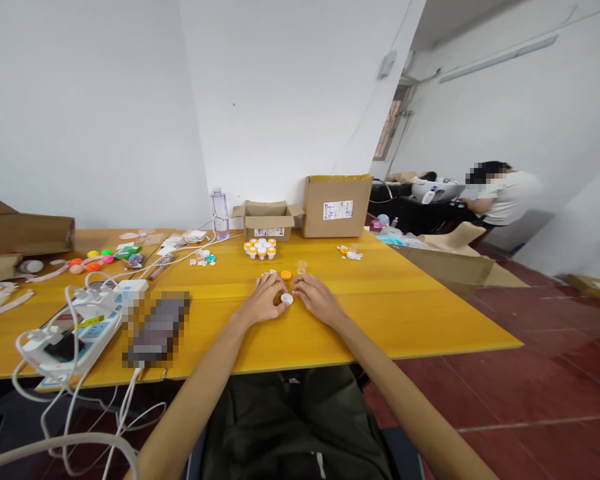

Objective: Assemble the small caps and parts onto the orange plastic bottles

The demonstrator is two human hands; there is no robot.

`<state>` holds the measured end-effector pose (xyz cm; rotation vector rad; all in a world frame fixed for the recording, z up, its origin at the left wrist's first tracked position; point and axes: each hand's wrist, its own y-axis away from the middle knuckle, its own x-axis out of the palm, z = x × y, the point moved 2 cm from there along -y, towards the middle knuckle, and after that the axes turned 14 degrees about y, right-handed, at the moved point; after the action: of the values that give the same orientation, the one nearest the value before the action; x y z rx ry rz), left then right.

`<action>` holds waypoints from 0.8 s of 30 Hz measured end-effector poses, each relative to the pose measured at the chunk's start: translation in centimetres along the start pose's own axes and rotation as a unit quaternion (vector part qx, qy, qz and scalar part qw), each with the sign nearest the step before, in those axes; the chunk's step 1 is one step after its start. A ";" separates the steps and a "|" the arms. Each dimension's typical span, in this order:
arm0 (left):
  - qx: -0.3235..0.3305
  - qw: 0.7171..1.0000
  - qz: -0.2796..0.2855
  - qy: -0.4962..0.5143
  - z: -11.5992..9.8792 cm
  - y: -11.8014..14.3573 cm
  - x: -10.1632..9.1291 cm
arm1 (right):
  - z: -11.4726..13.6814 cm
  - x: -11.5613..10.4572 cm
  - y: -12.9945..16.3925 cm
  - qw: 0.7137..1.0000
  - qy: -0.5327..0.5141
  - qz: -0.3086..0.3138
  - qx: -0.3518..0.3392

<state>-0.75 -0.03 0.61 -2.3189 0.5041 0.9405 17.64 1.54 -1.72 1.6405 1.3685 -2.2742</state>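
Note:
My left hand (266,300) is closed around the edge of a small white round plastic piece (287,299), thumb and fingers on its left side, low over the table. To the right of that piece, my right hand (317,298) rests loosely bent with its fingertips apart from it; nothing shows in its fingers, and its thumb is hidden. Just beyond the hands lies an orange round cap (285,275). Clear round pieces (301,268) sit past my right fingertips. Small white parts (270,273) are partly covered by my left fingers.
Several white jars with orange or white tops (261,250) stand before an open carton (267,219). A closed carton (337,208) and water bottle (220,213) are behind. Left are a phone (160,329) and cabled power strip (97,333). Another person (507,197) sits far right.

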 end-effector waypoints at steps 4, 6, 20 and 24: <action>-0.005 1.000 0.006 0.000 -0.2 0.1 -0.1 | -0.1 0.1 0.0 1.000 0.000 -0.001 0.000; -0.009 1.000 0.007 0.002 -0.2 0.1 -0.1 | -0.1 0.1 0.0 1.000 -0.002 0.000 -0.001; -0.009 1.000 0.009 0.009 -0.2 0.0 -0.1 | 0.1 -0.1 0.0 0.998 -0.060 -0.010 0.001; -0.010 1.000 0.011 0.011 -0.2 0.1 -0.1 | 0.4 -0.4 -0.1 0.997 -0.072 -0.004 -0.014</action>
<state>-0.75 -0.19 0.74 -2.3495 0.5322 0.9344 17.46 1.18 -1.32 1.4336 1.3705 -2.3153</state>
